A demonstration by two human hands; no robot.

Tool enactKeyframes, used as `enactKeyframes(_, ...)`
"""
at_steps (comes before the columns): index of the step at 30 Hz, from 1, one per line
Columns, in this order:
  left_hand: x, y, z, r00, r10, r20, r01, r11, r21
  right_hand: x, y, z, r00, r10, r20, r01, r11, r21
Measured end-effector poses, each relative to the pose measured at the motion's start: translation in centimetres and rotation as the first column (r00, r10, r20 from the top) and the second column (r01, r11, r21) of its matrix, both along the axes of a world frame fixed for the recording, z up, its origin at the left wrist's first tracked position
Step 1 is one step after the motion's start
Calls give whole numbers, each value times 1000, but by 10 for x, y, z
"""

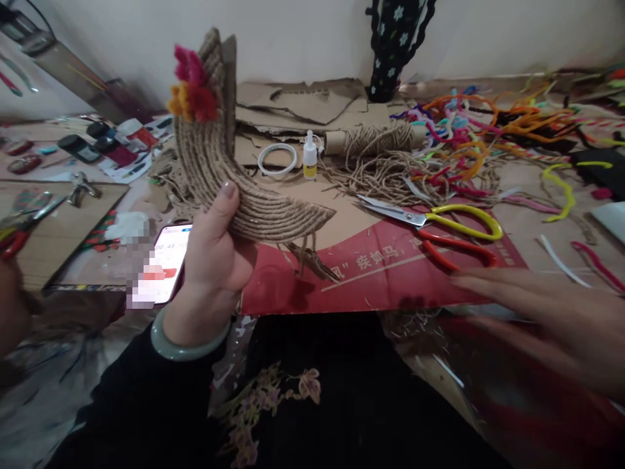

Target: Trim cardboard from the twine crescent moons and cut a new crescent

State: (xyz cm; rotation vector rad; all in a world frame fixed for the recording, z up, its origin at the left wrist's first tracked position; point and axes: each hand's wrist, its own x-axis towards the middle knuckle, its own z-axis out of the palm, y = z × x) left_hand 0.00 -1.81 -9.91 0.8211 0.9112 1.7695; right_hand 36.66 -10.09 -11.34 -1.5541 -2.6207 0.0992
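A curved cardboard piece covered with rows of twine [209, 163] is held up by my left hand [215, 260], whose thumb presses on its face. Pink, red and orange fuzzy flowers [193, 88] are fixed near its upper end, and loose twine ends hang from its lower edge. My right hand [541, 319], blurred by motion, is spread with nothing visible in it, near the red handle of the scissors [424, 221]. These scissors lie partly open on the red and brown cardboard sheet [390, 280].
Behind are a small glue bottle [310, 156], a tape ring [277, 159], a twine roll [375, 140] and tangled pipe cleaners [469, 124]. A lit phone [166, 264] and paint jars [78, 148] lie left. Another person's hand [12, 306] is at the far left.
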Motion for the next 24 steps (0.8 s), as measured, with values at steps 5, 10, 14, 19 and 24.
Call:
enactKeyframes(5, 13, 11, 12, 995, -59, 81, 57, 998, 23, -86, 75, 48, 875, 308, -374, -248, 948, 201)
enactKeyframes(10, 23, 47, 13, 985, -76, -154, 104, 978, 183, -145, 127, 49, 546, 174, -819, -217, 974, 62)
enactKeyframes(14, 30, 77, 1, 939, -48, -341, 137, 961, 242, -160, 164, 32, 340, 57, -939, -315, 947, -56)
enactKeyframes(19, 28, 89, -19, 778, 165, -606, 105, 917, 384, -167, 190, 11, 209, 23, -978, -416, 907, -67)
enactKeyframes(24, 22, 89, -32, 587, 348, -731, 218, 802, 556, -164, 189, 4, 300, 152, -942, -397, 917, 22)
